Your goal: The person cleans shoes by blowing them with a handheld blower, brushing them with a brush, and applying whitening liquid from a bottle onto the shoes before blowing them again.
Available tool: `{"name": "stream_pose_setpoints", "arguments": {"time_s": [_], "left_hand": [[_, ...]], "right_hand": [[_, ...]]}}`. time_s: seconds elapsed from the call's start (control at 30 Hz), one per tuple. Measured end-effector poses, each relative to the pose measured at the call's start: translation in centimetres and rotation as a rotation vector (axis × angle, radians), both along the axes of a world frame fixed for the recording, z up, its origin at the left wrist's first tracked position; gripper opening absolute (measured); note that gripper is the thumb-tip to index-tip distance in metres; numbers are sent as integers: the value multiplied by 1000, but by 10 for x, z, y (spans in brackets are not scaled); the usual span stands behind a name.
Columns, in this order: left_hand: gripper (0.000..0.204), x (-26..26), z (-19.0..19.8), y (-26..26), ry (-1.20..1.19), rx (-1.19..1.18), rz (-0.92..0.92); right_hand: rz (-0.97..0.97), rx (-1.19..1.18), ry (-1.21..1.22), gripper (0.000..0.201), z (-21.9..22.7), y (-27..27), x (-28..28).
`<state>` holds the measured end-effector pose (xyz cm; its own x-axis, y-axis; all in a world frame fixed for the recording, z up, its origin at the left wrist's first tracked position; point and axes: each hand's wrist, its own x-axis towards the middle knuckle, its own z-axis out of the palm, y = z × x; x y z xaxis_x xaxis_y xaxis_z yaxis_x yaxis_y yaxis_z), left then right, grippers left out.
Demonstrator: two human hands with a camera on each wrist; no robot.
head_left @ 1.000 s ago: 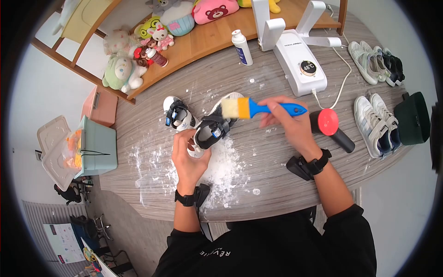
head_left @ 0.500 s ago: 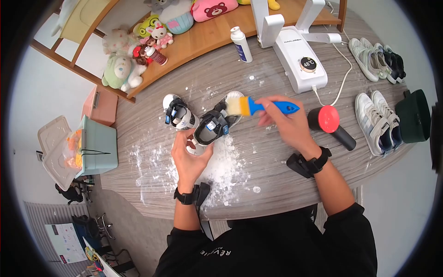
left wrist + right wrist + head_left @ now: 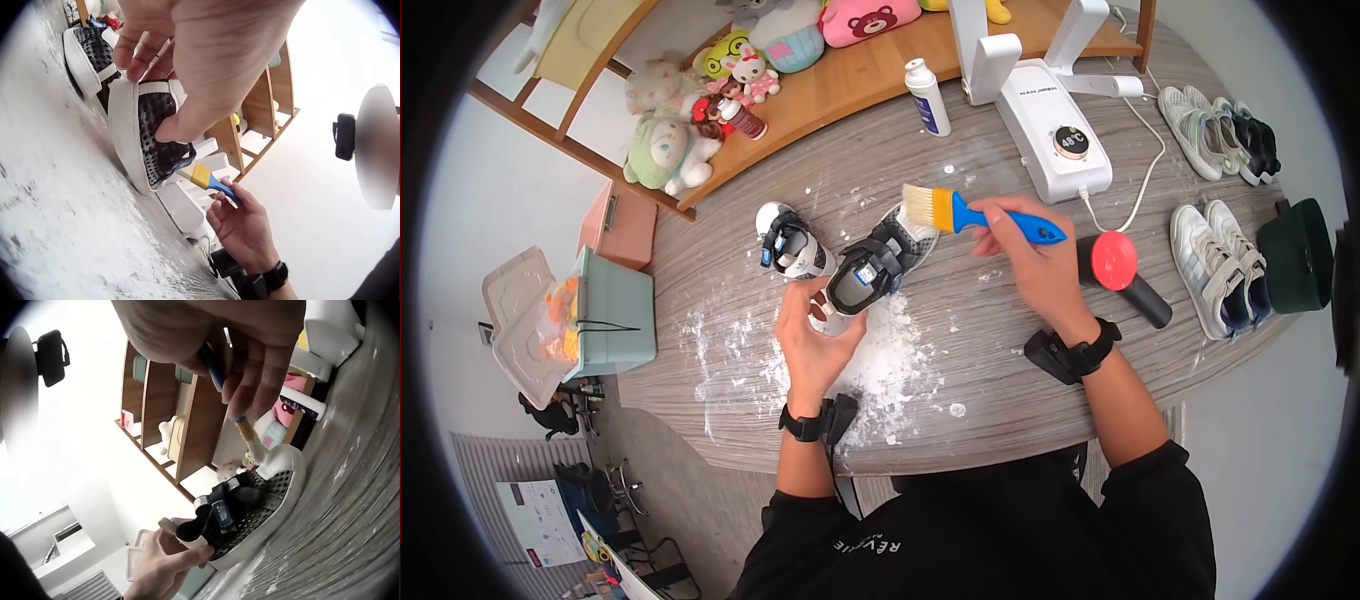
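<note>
My left hand [image 3: 818, 345] grips the heel end of a small black mesh shoe [image 3: 888, 262] with a white sole and black straps. In the left wrist view its thumb presses on the shoe's side [image 3: 153, 115]. My right hand [image 3: 1040, 268] holds a flat paintbrush [image 3: 968, 215] by its blue handle; the ferrule is yellow, the bristles pale. The bristles meet the white toe of the shoe [image 3: 275, 465] in the right wrist view. The matching shoe [image 3: 795, 250] stands on the table just left of the held one.
White powder [image 3: 880, 380] covers the tabletop around the shoes. A white bottle [image 3: 927, 100], a white shoe dryer [image 3: 1055, 130] reading 48°C and a red-and-black device [image 3: 1114, 263] stand beyond or right of the hands. White shoes [image 3: 1200, 270] and a dark green container [image 3: 1293, 258] line the right side.
The brush has swept from near the strap over to the toe, its handle now tilting down toward the right. The held shoe has turned so its opening faces up more. The left hand keeps its grip.
</note>
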<state>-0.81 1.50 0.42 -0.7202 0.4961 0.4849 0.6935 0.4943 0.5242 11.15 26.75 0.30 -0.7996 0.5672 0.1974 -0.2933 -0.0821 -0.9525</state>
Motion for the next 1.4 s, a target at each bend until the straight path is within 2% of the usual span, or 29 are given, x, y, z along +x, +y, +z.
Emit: {"name": "stream_pose_setpoints", "arguments": {"time_s": [0.07,0.1,0.17,0.2,0.27,0.3,0.37,0.4,0.47,0.6,0.67,0.8,0.87,0.9,0.97,1.1,1.17,1.2,1.27,1.4], "left_hand": [[47,-1,1,0,30,-7,-14],[47,-1,2,0,21,-7,-20],[46,0,2,1,7,-10,-26],[46,0,2,2,32,3,-41],[46,1,2,2,53,13,-54],[46,2,2,1,44,7,-47],[46,2,4,2,37,5,-41],[46,2,4,2,37,-7,-34],[46,2,5,2,42,-19,-27],[45,0,1,2,26,-9,-25],[45,-1,0,1,42,5,-33],[46,0,1,1,45,-8,-27],[46,-1,2,2,52,3,-31],[46,-1,1,2,33,0,-13],[47,-1,1,1,10,-3,6],[48,-1,-1,0,40,-20,2],[48,-2,-2,0,47,-22,3],[48,-4,-4,0,38,-16,3],[49,-4,-4,-1,30,-8,6],[51,-2,-1,-1,11,-33,11]], "right_hand": [[134,-92,65,24,5,2,2],[135,-89,67,24,7,1,3],[355,-196,2,23,9,-6,7],[355,-201,-1,23,7,-9,5],[179,-137,-28,23,1,-11,2],[179,-138,-30,23,0,-9,1],[27,-66,75,23,1,-3,0],[26,-63,78,23,3,-1,2],[238,-169,25,23,6,0,5],[219,-124,-3,23,-4,-5,1],[-112,67,-13,23,-8,-2,-3],[12,-81,34,23,0,3,1],[140,-134,-137,23,1,5,1],[140,-132,-135,23,1,5,0],[-99,16,-138,23,-2,4,-1],[-140,-1,-20,22,4,7,0],[142,-119,-123,22,7,9,4],[139,-118,-121,22,5,9,3],[-47,-60,-139,22,-2,8,0],[-146,-13,-131,22,1,12,0]]}}
